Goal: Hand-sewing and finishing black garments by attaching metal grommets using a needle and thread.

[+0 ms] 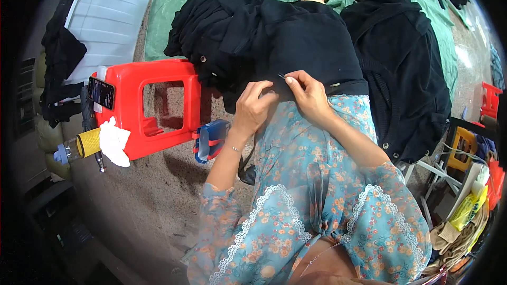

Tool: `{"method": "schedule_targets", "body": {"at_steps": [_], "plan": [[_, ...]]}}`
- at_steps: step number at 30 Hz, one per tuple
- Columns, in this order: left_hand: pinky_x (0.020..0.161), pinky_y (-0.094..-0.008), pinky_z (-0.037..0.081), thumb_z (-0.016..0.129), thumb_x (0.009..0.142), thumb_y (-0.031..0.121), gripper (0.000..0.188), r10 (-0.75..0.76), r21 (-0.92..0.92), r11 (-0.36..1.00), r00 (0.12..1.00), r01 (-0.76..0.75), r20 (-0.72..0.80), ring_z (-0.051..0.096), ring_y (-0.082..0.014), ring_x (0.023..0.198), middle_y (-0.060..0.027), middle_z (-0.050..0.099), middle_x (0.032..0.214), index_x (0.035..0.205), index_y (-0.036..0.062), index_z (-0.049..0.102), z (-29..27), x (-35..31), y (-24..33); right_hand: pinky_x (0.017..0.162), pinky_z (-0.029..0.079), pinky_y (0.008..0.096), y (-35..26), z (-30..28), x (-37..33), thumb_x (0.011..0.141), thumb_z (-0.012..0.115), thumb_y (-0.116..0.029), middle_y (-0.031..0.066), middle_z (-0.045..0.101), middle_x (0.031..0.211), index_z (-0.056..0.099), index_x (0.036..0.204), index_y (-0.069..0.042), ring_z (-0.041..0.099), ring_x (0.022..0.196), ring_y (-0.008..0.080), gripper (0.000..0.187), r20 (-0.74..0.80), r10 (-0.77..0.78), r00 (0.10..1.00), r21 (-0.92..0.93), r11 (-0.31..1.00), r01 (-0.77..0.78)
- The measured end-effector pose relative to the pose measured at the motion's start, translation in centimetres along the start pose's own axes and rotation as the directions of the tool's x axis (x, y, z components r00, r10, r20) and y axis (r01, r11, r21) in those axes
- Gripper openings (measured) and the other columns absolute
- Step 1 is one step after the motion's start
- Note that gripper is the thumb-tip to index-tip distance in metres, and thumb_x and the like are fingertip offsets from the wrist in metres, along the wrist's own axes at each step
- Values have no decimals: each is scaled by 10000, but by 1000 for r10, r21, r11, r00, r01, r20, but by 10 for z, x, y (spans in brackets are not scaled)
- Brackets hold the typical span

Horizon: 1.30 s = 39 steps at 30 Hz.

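A black garment [311, 34] with metal-looking buttons or eyelets lies across my lap, over a floral dress. My right hand [310, 97] pinches a small dark, slim piece [281, 76] between thumb and forefinger, at the garment's near part. What that piece is, I cannot make out. Close beside it, my left hand [253, 106] has its fingers curled, thumb and forefinger together over the black cloth. Whatever lies between those fingertips is too small to tell. On the garment's near edge, right of my right hand, shows a small pale piece [334, 85].
To the left a red plastic stool [119, 113] carries a phone [101, 93] and white tissue [115, 142]; a bottle [74, 149] is beside it. A blue case [212, 140] sits by my left forearm. More black clothing [404, 68] lies right, partly over green sheeting [158, 37].
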State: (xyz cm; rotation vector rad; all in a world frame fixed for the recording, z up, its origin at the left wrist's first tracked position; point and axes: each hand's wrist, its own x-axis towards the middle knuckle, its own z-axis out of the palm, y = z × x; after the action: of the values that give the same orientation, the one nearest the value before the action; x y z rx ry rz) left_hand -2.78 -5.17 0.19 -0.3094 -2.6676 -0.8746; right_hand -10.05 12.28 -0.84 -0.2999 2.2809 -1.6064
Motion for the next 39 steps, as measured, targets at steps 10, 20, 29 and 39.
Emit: {"method": "schedule_targets", "body": {"at_steps": [10,20,29,39], "plan": [[686,-268,505,607,907,8,34,-400,-449,771,892,452,213,631,-115,741,-76,680,837,908,-16,630,15,13,-26,646,515,337,6,-2,3,970,603,-299,115,694,780,683,1058,-14,668,688,207,309,-9,3,1000,12,1000,-3],[617,-266,471,561,955,63,83,-605,-397,716,794,574,57,559,-105,659,-24,624,762,905,12,603,22,-11,-5,684,535,354,2,-13,1,949,630,-303,146,717,840,685,1055,-11,696,723,243,316,156,-13,988,-4,1000,14],[667,-230,532,559,1005,113,74,-682,-676,546,731,494,-18,611,-83,732,-45,667,930,1000,40,561,40,-46,13,705,545,363,-3,-28,-14,794,742,-167,93,717,917,717,1151,-94,695,797,250,365,452,-289,844,-139,912,386],[646,-244,563,605,982,123,110,-814,-793,176,539,583,216,651,-111,711,-71,678,914,1017,19,598,24,-34,5,560,513,385,0,-25,-20,839,680,-186,48,590,796,686,1223,-213,627,616,255,384,571,-357,740,-338,719,607]]}}
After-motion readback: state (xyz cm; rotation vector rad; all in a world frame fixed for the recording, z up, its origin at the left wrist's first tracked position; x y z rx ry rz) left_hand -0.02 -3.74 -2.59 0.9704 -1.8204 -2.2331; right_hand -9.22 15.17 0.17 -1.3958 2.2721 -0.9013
